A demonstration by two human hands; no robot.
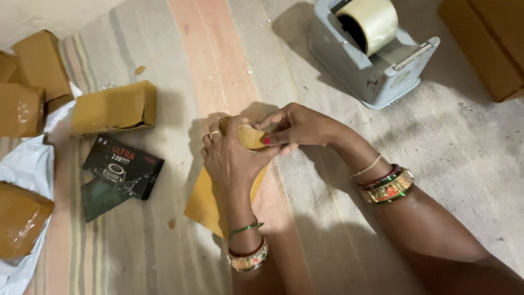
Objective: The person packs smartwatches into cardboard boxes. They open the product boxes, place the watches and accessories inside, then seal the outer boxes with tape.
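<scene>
From the head view, the left hand (pixel 232 158) and right hand (pixel 292 127) pinch the top edge of a yellow-brown paper envelope (pixel 210 205) lying on the striped floor mat (pixel 305 218). Folding it neatly probably needs firm, even thumb pressure. A tape dispenser (pixel 376 52) stands near.

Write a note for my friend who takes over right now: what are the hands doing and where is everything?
Left hand: holds a small parcel in yellow-brown paper, fingers wrapped over it.
Right hand: fingers pinch the parcel's top edge.
Paper sheet: lies on the striped mat under the hands, part of it folded up around the parcel.
Tape dispenser: upper right on the mat, roll loaded.
Black product box: left of the hands, unwrapped.
Wrapped parcels: lying at left.
Done: several parcels wrapped.
Left: this parcel is not closed; no tape shows on it.
</scene>
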